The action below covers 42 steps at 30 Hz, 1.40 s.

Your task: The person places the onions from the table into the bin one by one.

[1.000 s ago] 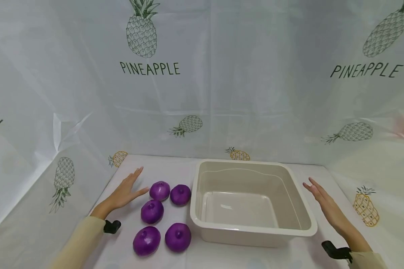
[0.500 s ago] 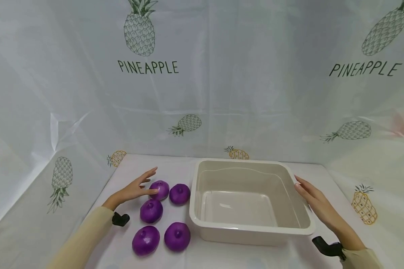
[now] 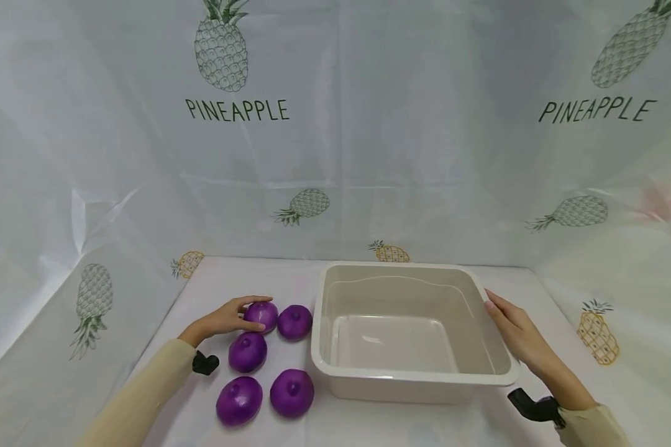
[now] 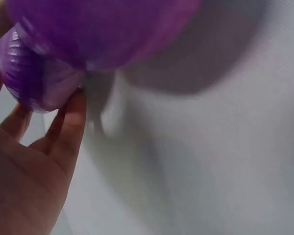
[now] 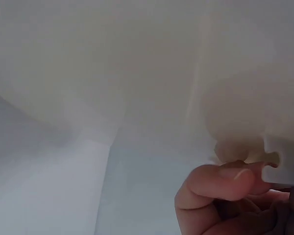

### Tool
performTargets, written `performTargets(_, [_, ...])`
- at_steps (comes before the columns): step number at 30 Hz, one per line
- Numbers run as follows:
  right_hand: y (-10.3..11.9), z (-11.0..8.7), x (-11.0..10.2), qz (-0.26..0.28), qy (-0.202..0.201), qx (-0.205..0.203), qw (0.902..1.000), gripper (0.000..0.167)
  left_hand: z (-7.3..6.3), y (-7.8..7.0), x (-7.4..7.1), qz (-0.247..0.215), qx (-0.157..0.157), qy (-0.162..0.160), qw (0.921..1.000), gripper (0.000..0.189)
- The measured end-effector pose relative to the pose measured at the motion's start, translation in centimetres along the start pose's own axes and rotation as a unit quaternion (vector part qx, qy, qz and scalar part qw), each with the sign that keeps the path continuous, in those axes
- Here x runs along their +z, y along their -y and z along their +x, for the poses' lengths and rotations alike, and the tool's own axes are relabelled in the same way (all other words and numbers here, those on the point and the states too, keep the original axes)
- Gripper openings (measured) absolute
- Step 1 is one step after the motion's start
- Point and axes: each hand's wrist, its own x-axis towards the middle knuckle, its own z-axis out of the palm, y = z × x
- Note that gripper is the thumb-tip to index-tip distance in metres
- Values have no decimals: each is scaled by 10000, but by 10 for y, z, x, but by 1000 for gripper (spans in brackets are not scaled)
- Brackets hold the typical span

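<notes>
In the head view my left hand [image 3: 222,319] grips the far-left purple onion [image 3: 261,315], thumb on the near side and fingers over the back. The left wrist view shows the fingers curled about this onion [image 4: 44,81]; a nearer purple onion [image 4: 108,29] covers part of it. On the right, my right hand [image 3: 521,334] holds the right rim of a beige plastic basin [image 3: 399,390]. From the right wrist, bent fingers [image 5: 206,182] appear at the underside of that rim [image 5: 289,164]. Nothing shows inside the basin.
Several other purple onions stand left of the basin: one beside the held one [image 3: 294,323], one just in front [image 3: 248,352], and two nearer ones [image 3: 239,401] [image 3: 292,393]. A white sheet with printed pineapples [image 3: 425,155] rises behind the white table [image 3: 369,428].
My left hand has moved right and down onto the far-left onion and taken hold of it. My right hand has come left to the basin's rim and grips it. The view has shifted slightly.
</notes>
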Motion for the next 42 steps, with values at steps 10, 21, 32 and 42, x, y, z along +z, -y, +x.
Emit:
performTargets(10, [0,2,2,5,25,-9,10000,46,7,-12,-11,-7,6,-264,9997,66])
performTargets(21, [-4,3,1,88,25,3,10000,45,23,-69,-41,-202,291,-395,9986,64])
performTargets(32, [-5,3,-3,71,-39,-83,9999,45,64,-156,-35,-642,693,100,9955,67])
performTargets(42, [-5,4,-1,185,34,-41,9998,45,109,-225,4,-346,1309,798,9876,65])
